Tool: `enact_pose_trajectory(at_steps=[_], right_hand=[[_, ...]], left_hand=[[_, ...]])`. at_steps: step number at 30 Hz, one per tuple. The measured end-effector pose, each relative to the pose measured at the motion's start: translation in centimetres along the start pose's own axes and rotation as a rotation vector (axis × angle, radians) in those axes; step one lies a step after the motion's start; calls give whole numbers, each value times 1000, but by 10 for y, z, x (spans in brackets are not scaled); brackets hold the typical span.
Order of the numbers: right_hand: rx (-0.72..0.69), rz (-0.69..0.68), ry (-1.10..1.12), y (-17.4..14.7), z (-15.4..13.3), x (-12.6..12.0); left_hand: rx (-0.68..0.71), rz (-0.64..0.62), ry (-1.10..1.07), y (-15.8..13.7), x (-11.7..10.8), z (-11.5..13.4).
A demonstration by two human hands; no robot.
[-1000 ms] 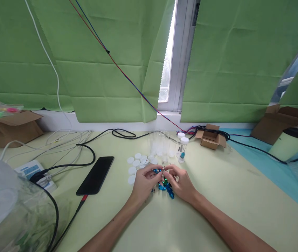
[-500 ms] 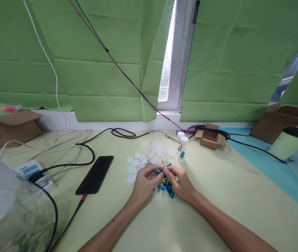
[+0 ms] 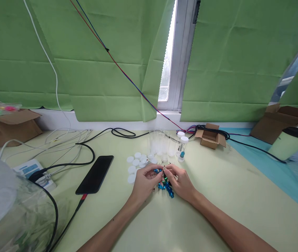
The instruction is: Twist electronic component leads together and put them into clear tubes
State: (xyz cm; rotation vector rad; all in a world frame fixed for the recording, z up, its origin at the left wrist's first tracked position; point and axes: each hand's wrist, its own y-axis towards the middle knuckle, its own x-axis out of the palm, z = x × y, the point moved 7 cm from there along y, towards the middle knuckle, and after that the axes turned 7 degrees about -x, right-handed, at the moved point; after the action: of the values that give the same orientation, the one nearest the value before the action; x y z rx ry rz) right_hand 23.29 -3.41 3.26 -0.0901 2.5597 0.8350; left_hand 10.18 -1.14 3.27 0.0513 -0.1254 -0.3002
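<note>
My left hand is closed in a pinch on a small shiny blue metallic piece, whose exact kind is too small to make out. Fingertips of my right hand press together right beside it, around something tiny that I cannot make out. Below and between both hands lies a small pile of shiny blue pieces, with a few green and dark ones among them. Loose white caps are spread to the left of my left hand. Beyond my fingers stand several clear tubes without caps.
Two white-capped tubes stand at the right, one with a blue-green piece inside. A small open carton is behind them. A phone on a cable lies left. A clear plastic container, a power strip and a cup flank the area.
Almost nothing differs. My fingers have shifted very slightly at the small blue piece, and both hands stay in the same place.
</note>
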Motion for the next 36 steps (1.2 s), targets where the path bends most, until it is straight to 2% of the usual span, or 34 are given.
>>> enact_pose_trajectory(at_steps=[11,18,28,36], right_hand=[[14,-34,76,-1,-1,2],[-44,-16,-7,2,-8,-1],[-72,-6,-41,2,-3,0],[-9,-9,20,1,-2,0]], left_hand=[[20,0,18,-1,0,4],[37,-19,30,-1,1,1],[48,-37,53,-4,4,5],[51,-10,25,-3,1,4]])
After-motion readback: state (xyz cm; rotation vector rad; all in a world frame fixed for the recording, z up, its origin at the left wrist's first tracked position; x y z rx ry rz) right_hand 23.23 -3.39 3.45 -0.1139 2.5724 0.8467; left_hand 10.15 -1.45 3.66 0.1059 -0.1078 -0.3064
